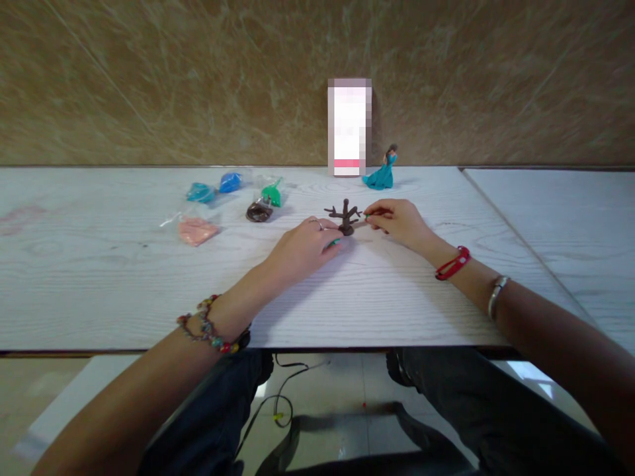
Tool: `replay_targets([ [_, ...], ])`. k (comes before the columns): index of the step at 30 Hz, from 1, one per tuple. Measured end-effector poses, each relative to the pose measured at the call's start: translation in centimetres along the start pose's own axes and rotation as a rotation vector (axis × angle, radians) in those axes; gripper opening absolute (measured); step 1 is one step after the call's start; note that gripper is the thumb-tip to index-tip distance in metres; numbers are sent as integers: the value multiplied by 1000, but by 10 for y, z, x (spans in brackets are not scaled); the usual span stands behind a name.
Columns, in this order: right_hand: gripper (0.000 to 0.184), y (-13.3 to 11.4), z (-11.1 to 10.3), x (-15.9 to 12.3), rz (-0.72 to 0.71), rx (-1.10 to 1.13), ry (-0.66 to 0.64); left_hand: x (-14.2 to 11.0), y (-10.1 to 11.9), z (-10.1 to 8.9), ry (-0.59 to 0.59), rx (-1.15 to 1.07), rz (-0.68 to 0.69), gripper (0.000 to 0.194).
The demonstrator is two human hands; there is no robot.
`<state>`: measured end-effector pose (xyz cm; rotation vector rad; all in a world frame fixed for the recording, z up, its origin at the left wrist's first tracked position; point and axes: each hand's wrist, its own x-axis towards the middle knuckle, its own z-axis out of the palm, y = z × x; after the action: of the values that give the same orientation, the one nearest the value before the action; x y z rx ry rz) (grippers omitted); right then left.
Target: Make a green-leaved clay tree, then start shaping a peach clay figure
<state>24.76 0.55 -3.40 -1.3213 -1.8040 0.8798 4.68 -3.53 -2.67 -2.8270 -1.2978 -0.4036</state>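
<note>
A small brown clay tree (346,215) with bare branches stands upright on the white table between my hands. My left hand (312,248) is closed beside its base, and green clay (334,242) shows between the thumb and fingers. At the tree's right side, my right hand (395,219) pinches a tiny bit of green clay (367,217) close to the branch tips. Whether that bit touches a branch, I cannot tell.
Several clear bags lie at the left: green clay (271,193), brown clay (258,211), blue clay (230,182), teal clay (201,192) and pink clay (197,231). A blurred-out phone-like panel (350,129) leans on the wall. A teal-dressed figurine (381,173) stands beside it.
</note>
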Motion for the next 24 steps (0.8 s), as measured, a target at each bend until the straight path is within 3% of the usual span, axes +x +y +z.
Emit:
replay_targets([
  [13, 12, 0, 1, 2, -70, 58, 13, 0, 2, 0, 0, -10, -13, 29],
  [20, 18, 3, 0, 3, -20, -34, -5, 0, 2, 0, 2, -7, -15, 29],
  [24, 17, 5, -1, 4, -98, -73, 21, 0, 3, -1, -6, -9, -31, 28],
])
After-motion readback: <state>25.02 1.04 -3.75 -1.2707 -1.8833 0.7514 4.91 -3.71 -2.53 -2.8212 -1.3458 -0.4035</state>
